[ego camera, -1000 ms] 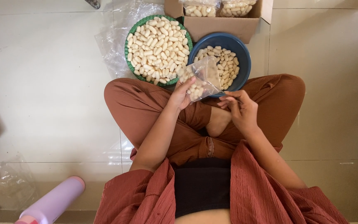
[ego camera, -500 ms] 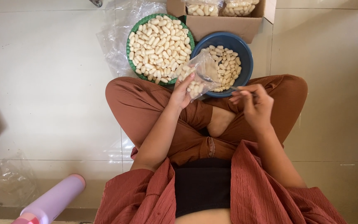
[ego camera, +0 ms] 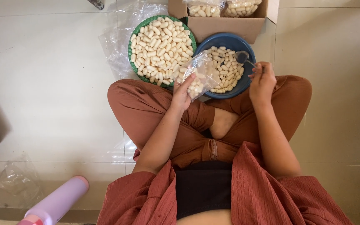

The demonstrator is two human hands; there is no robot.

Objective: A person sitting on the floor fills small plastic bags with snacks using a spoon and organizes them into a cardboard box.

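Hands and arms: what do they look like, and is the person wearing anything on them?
Both forearms are bare from the elbow down. The left hand and right hand wear no gloves, and I see no rings, watch or bracelets. Loose, crinkly rust-red sleeves cover the upper arms, matching the rust-red trousers.

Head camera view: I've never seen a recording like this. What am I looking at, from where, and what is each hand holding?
The camera sits on a person's head, looking down at their lap as they sit cross-legged on a pale tiled floor. The left hand holds a small clear plastic bag partly filled with pale oval pieces. The right hand holds a metal spoon over a round blue bowl of the same pieces. Beside it stands a round green basket, behind them a brown cardboard box.
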